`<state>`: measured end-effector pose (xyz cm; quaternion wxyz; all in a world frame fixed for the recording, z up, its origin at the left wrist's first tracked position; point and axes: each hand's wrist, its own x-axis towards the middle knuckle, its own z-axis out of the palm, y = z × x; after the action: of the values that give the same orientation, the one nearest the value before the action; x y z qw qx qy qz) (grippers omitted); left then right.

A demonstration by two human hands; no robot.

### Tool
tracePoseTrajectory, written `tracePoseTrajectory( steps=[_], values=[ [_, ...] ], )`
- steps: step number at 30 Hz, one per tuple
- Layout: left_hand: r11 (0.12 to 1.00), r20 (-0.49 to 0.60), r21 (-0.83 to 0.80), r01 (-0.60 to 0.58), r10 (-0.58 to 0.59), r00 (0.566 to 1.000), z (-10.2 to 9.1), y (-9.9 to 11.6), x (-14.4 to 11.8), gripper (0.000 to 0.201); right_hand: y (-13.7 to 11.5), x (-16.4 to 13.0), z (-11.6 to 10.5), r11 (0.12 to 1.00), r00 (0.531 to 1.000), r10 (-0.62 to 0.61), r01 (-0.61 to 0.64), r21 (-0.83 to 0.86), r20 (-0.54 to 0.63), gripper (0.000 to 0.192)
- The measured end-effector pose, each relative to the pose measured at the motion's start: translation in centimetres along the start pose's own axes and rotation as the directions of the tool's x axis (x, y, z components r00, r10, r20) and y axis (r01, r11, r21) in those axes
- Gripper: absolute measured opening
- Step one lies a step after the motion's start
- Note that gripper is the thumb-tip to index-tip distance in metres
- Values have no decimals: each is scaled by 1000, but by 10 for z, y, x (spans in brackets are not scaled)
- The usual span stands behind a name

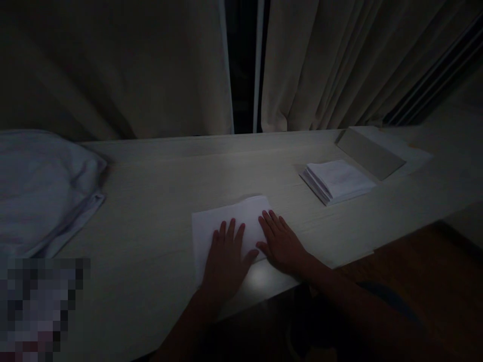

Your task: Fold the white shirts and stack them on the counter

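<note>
A white cloth [211, 223] lies flat near the front edge of a long pale table [158, 181]. My left hand [225, 259] rests palm down on its middle, fingers spread. My right hand [281, 244] presses flat on the cloth's right edge, fingers pointing away from me. The two thumbs nearly touch. Neither hand grips anything.
A stack of folded white cloths [337, 180] sits to the right, beside a tilted grey board [370, 153]. A heap of pale fabric [41, 188] covers the table's left end. Closed curtains [332, 60] hang behind the table. The room is dim.
</note>
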<state>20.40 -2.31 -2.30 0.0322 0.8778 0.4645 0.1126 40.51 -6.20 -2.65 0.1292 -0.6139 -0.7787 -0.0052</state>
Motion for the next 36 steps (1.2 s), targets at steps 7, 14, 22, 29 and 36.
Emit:
tracePoseTrajectory(
  steps=[7, 14, 22, 29, 36],
  values=[
    [957, -80, 74, 281, -275, 958, 1, -25, 4, 79, -5, 14, -13, 999, 999, 27, -26, -40, 31, 62],
    [954, -92, 95, 284, -276, 957, 1, -18, 4, 82, -12, 68, -16, 979, 979, 192, -196, -58, -64, 44],
    [950, -74, 78, 301, -296, 952, 3, -23, 2, 87, -15, 77, 19, 976, 976, 219, -218, 15, -21, 62],
    [937, -83, 58, 346, -340, 937, 5, -24, 3, 92, -15, 78, 22, 979, 976, 202, -203, -3, -77, 60],
    [933, -79, 37, 357, -353, 932, 6, -25, 3, 94, -15, 78, 28, 978, 971, 207, -203, 42, -118, 64]
  ],
)
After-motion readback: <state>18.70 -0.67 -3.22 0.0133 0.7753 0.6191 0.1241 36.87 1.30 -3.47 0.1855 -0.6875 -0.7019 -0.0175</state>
